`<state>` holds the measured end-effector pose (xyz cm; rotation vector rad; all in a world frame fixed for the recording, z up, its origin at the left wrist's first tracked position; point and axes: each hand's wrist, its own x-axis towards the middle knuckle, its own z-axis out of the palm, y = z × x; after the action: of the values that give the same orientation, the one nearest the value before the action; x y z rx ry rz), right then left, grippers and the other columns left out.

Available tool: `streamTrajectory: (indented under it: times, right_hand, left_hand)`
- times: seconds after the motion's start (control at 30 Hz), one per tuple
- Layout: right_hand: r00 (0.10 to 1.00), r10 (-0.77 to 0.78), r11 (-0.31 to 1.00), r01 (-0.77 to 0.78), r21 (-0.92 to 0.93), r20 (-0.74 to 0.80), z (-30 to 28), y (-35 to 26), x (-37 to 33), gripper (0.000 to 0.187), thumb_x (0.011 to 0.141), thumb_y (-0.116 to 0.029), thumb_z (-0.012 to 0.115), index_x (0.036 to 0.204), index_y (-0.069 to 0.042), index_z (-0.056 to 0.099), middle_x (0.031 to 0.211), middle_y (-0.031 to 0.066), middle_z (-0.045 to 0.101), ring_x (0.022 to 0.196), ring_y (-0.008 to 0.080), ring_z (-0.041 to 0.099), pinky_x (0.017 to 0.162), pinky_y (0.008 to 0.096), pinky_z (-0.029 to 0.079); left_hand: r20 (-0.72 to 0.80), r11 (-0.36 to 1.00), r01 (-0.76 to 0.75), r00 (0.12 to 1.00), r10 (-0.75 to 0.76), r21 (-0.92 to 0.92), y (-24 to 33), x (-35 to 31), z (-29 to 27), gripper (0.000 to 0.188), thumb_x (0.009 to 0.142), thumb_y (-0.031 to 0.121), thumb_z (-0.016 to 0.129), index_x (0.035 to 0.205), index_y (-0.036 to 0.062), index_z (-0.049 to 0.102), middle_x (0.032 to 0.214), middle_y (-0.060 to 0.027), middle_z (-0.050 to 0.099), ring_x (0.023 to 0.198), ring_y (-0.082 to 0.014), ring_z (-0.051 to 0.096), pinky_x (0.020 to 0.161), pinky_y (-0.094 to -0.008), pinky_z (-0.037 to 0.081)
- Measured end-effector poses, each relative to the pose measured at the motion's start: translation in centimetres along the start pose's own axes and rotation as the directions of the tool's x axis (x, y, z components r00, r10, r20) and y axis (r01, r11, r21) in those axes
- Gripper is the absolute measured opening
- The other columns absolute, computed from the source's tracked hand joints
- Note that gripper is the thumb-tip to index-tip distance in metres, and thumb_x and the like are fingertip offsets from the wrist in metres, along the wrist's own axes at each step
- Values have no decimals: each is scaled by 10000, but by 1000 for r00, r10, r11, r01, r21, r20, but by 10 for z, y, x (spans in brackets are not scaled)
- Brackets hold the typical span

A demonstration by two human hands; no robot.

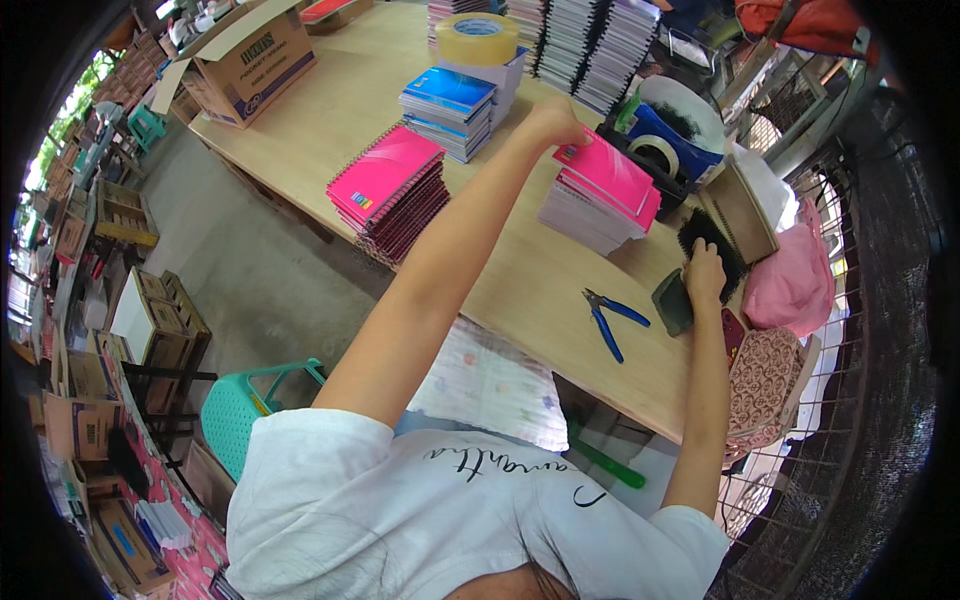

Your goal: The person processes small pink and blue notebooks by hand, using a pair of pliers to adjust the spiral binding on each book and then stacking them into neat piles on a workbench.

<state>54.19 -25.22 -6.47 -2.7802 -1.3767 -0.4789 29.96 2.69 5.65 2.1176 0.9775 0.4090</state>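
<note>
left hand (553, 122) on pink notebooks (603, 190); blue bin (672, 150) holds tape roll (655, 152).

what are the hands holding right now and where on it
The left hand grips the top pink notebook of a stack at its far corner. The right hand rests on a dark pad; a grip cannot be told.

A stack of hot-pink spiral-bound notebooks (390, 190) sits at ten o'clock on the pale tan wooden table (520, 290). At eleven o'clock, glossy blue-covered notebooks (450, 110). At two o'clock, a pink-topped, white-edged notebook pile (600, 195). Blue-handled metal pliers (610, 318) lie near centre. A mint-green plastic stool (240, 405) stands at eight o'clock.
</note>
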Motion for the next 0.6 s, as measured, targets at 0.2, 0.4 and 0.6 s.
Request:
streamTrajectory:
  times: [0.2, 0.4, 0.6]
  right_hand:
    - [986, -49, 995, 34, -93, -159, -2, 9, -17, 229, 841, -41, 583, 1065, -35, 539, 1036, 130, 563, 986, 320, 591, 801, 444, 523]
    - [858, -141, 920, 297, 254, -495, -36, 35, -27, 298, 912, -46, 513, 1206, -38, 558, 1053, 159, 575, 973, 318, 587, 815, 393, 477]
    - [989, -141, 450, 107, 886, -48, -90, -83, -115, 390, 886, 8, 538, 1256, -89, 610, 827, 122, 583, 720, 193, 576, 682, 300, 457]
  left_hand:
    - [-443, 836, -463, 841, 310, -294, -7, -70, -13, 294, 778, 24, 690, 1054, 24, 590, 798, -134, 639, 710, -260, 636, 683, -356, 509]
    - [-404, 859, -512, 792, 459, -28, -67, -217, 19, 710, 661, -236, 412, 1238, 119, 623, 963, -91, 549, 785, -157, 548, 632, -255, 441]
    - [-438, 886, -420, 846, 304, -197, -107, -233, 84, 304, 753, -58, 631, 1031, 61, 657, 981, -118, 502, 839, -245, 542, 716, -331, 467]
